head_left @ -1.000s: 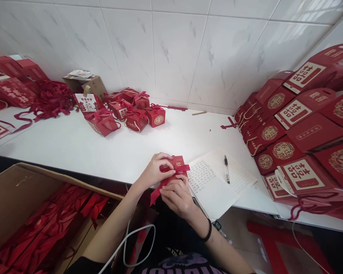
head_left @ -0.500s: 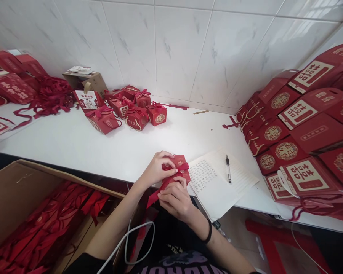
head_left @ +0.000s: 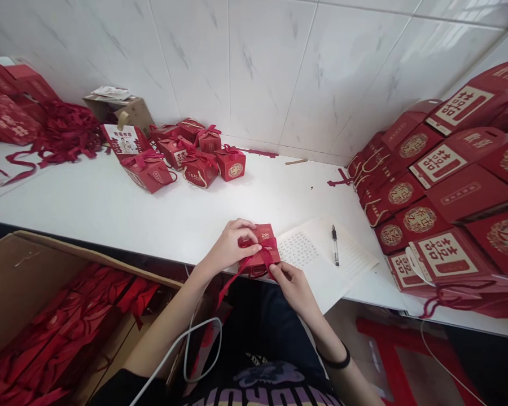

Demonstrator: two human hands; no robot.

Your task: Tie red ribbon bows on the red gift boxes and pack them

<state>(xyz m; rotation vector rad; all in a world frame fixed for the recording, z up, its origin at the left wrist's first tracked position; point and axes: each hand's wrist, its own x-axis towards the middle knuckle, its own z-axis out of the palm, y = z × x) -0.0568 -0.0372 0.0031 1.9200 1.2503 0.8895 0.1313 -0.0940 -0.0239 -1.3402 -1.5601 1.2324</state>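
Papers (head_left: pixel 328 279) lay on worktop (head_left: pixel 279 194), pen (head_left: pixel 335 246) atop them. Box stack (head_left: pixel 452 197) stood to their right; single box (head_left: pixel 275 254), just left; box cluster (head_left: pixel 200 169), behind-left; carton (head_left: pixel 23 282), front-left.

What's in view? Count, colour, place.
box: 1, red, at hands
ribbon: 1, red, across box
tied boxes: several, red, back
stacked boxes: many, red, right
more boxes: several, red, left
ribbon heap: 1, red, left
small carton: 1, brown, back
big carton: 1, brown, lower left
packed items: many, red, in big carton
paper: unclear, white, right of box
pen: 1, black-clear, on paper
cables: 2, white, lower half
frame: 1, red, lower right
table: 1, white, centre
wall: 1, white, back
left hand: 1, bare, on box
right hand: 1, bare, on ribbon
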